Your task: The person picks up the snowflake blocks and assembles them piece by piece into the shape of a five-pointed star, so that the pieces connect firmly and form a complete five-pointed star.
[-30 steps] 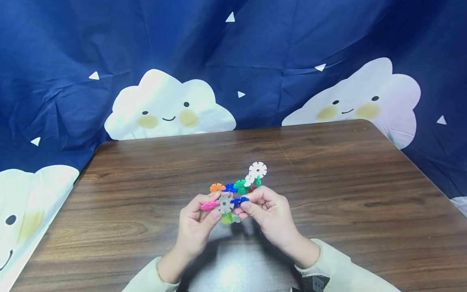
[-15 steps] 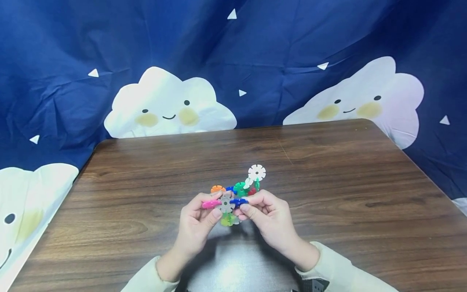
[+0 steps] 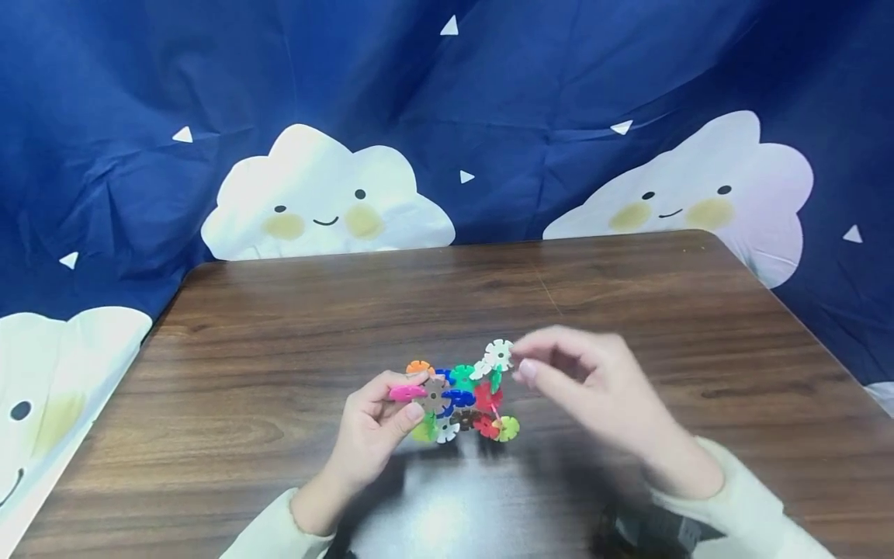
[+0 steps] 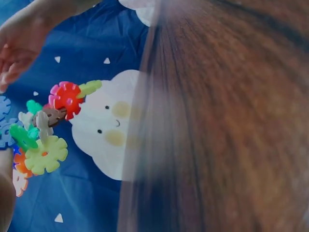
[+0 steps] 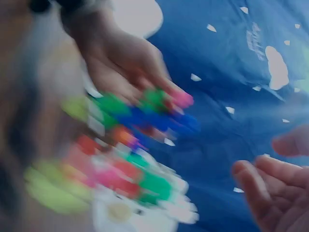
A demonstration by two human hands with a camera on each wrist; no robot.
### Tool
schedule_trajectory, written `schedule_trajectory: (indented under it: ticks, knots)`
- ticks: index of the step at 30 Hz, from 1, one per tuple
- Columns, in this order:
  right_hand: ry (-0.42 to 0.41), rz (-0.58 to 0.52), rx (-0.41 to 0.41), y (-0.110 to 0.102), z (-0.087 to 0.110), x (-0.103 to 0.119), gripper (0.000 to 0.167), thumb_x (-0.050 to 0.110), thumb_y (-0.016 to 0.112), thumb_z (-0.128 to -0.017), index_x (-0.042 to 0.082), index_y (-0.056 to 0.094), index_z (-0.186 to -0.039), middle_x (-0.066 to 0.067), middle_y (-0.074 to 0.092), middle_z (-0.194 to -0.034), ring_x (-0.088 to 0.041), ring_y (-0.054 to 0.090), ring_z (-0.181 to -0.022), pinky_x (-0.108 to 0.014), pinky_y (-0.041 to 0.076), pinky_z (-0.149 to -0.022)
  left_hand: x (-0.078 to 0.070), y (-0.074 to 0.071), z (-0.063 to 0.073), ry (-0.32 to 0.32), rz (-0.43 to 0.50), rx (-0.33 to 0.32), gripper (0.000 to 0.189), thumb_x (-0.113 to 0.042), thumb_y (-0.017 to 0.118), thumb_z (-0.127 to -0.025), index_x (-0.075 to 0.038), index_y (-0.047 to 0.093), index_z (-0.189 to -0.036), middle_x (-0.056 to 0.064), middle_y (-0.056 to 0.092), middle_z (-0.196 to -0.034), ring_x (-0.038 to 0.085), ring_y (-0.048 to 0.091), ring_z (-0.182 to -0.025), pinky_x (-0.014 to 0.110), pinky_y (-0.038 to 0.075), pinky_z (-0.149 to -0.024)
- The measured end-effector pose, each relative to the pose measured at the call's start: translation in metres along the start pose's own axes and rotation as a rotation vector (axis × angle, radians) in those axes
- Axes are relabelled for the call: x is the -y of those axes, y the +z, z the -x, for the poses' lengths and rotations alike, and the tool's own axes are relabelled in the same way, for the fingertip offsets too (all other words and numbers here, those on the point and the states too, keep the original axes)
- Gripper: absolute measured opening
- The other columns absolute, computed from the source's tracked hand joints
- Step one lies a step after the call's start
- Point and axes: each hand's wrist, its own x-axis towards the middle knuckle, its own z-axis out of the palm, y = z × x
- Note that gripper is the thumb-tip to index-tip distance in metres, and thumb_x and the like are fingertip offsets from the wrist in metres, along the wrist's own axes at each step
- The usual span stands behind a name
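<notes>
Several notched plastic snowflake discs in many colours are joined into one piece, held above the table. My left hand pinches its left end by a greyish disc, beside a pink disc. A dark blue disc sticks out from the greyish one. On the right side are a white disc, a red disc and a yellow-green disc. My right hand hovers right of the white disc, its fingers loosely bent around nothing. In the right wrist view the joined discs look blurred.
A brown wood-grain table spreads beneath both hands. Behind it hangs a dark blue curtain printed with white clouds and small triangles. A dark device sits at the right wrist.
My right hand has let go of the dark blue disc and moved right and up, uncovering the red, brown and yellow-green discs. The left hand keeps its hold.
</notes>
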Motion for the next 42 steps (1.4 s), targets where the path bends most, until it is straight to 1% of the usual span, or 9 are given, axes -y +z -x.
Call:
schedule_trajectory:
  ticks: [4, 9, 13, 17, 20, 24, 31, 36, 42]
  knots:
    - [0.092, 0.105, 0.205, -0.015, -0.038, -0.003, 0.019, 0.015, 0.063, -0.087, 0.01, 0.067, -0.105, 0.002, 0.068, -0.094, -0.01, 0.059, -0.08, -0.027, 0.052, -0.069, -0.001, 0.0, 0.001, -0.027, -0.012, 0.014, 0.027, 0.001, 0.056, -0.089, -0.019, 0.061, -0.106, -0.006, 0.063, -0.116, 0.005, 0.062, -0.099, 0.018, 0.052, -0.081]
    - [0.172, 0.123, 0.535, -0.003, -0.078, -0.022, 0.029, 0.026, 0.061, -0.089, 0.01, 0.064, -0.112, -0.001, 0.067, -0.104, -0.014, 0.059, -0.093, -0.033, 0.051, -0.083, -0.002, 0.002, 0.002, -0.057, -0.021, 0.036, 0.029, -0.002, 0.058, -0.088, -0.019, 0.062, -0.111, -0.007, 0.064, -0.112, 0.004, 0.062, -0.098, 0.019, 0.052, -0.081]
    - [0.258, 0.033, 0.696, 0.014, -0.087, -0.034, 0.029, 0.027, 0.061, -0.089, 0.009, 0.064, -0.111, -0.001, 0.067, -0.1, -0.017, 0.059, -0.09, -0.031, 0.052, -0.081, -0.003, 0.003, 0.002, -0.098, -0.016, 0.044, 0.029, 0.0, 0.059, -0.086, -0.017, 0.063, -0.11, -0.007, 0.065, -0.112, 0.006, 0.062, -0.102, 0.022, 0.052, -0.085]
    - [0.382, -0.067, 0.795, 0.03, -0.086, -0.041, 0.029, 0.026, 0.06, -0.09, 0.005, 0.064, -0.111, -0.004, 0.067, -0.097, -0.02, 0.061, -0.091, -0.029, 0.053, -0.081, -0.002, 0.003, 0.002, -0.026, -0.003, 0.097, 0.023, 0.006, 0.056, -0.086, -0.005, 0.062, -0.106, -0.004, 0.064, -0.114, 0.009, 0.061, -0.104, 0.023, 0.051, -0.086]
    - [0.439, -0.142, 0.842, 0.04, -0.083, -0.045, 0.027, 0.024, 0.058, -0.092, 0.003, 0.063, -0.109, -0.005, 0.067, -0.097, -0.02, 0.062, -0.09, -0.031, 0.054, -0.081, 0.0, 0.003, 0.002, 0.024, 0.022, 0.135, 0.025, 0.009, 0.053, -0.086, 0.0, 0.061, -0.108, -0.002, 0.064, -0.115, 0.01, 0.062, -0.102, 0.022, 0.052, -0.084]
    - [0.472, -0.206, 0.859, 0.048, -0.078, -0.048, 0.025, 0.022, 0.056, -0.093, 0.005, 0.065, -0.108, -0.003, 0.066, -0.098, -0.016, 0.063, -0.089, -0.033, 0.055, -0.079, 0.002, 0.005, 0.002, 0.031, 0.051, 0.154, 0.03, 0.009, 0.053, -0.087, -0.003, 0.061, -0.113, -0.002, 0.064, -0.113, 0.007, 0.062, -0.097, 0.02, 0.054, -0.079]
    - [0.407, -0.219, 0.857, 0.055, -0.073, -0.054, 0.023, 0.022, 0.058, -0.091, 0.005, 0.068, -0.104, 0.001, 0.066, -0.083, -0.01, 0.058, -0.074, -0.028, 0.054, -0.068, 0.003, 0.005, 0.003, 0.038, 0.041, 0.158, 0.03, 0.007, 0.055, -0.087, -0.006, 0.061, -0.113, -0.003, 0.064, -0.114, 0.005, 0.061, -0.094, 0.018, 0.054, -0.074]
    - [0.361, -0.206, 0.857, 0.057, -0.071, -0.054, 0.022, 0.022, 0.058, -0.091, 0.005, 0.068, -0.084, 0.003, 0.048, -0.057, -0.011, 0.042, -0.052, -0.02, 0.036, -0.048, 0.003, 0.004, 0.004, 0.033, 0.024, 0.15, 0.03, 0.008, 0.055, -0.086, -0.004, 0.061, -0.113, -0.003, 0.064, -0.112, 0.006, 0.062, -0.094, 0.019, 0.055, -0.073]
    - [0.327, -0.161, 0.809, 0.058, -0.071, -0.056, 0.026, 0.023, 0.057, -0.092, 0.005, 0.065, -0.074, 0.005, 0.04, -0.051, -0.01, 0.034, -0.045, -0.019, 0.027, -0.043, 0.003, 0.004, 0.004, 0.036, 0.008, 0.144, 0.033, 0.011, 0.055, -0.085, -0.003, 0.061, -0.114, -0.002, 0.064, -0.112, 0.005, 0.063, -0.092, 0.02, 0.055, -0.07]
